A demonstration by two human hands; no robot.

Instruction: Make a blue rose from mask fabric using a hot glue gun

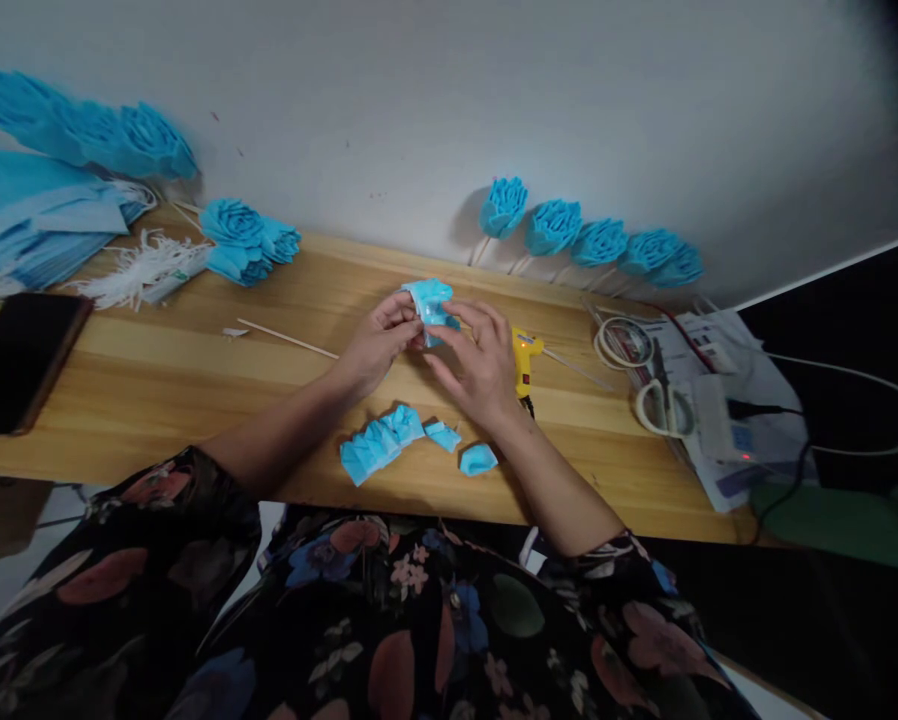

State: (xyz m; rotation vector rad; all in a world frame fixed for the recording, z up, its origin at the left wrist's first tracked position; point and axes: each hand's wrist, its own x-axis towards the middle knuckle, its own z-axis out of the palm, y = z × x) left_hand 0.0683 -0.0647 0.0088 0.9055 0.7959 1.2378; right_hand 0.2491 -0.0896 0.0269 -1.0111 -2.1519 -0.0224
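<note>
A pleated light-blue fabric piece [432, 295], which looks like mask material, is held up above the middle of the table. My left hand [378, 340] pinches its left side between thumb and fingers. On the other side, my right hand [483, 360] touches the piece with its fingertips; the thumb is apart from it and the fingers are spread. Below the hands lie a ruffled blue strip [381, 443], a small blue scrap [442, 434] and a cupped blue petal [478, 459]. A thin wooden stick [288, 338] rests left of my left hand.
A yellow glue gun [525, 362] lies right of my right hand. Blue flowers on sticks [554, 226] lean against the wall; more flowers [233, 224] and stacked masks [44, 220] are at left. A phone [25, 362], scissors [666, 395], tape roll [624, 343] and power strip [723, 415] flank the space.
</note>
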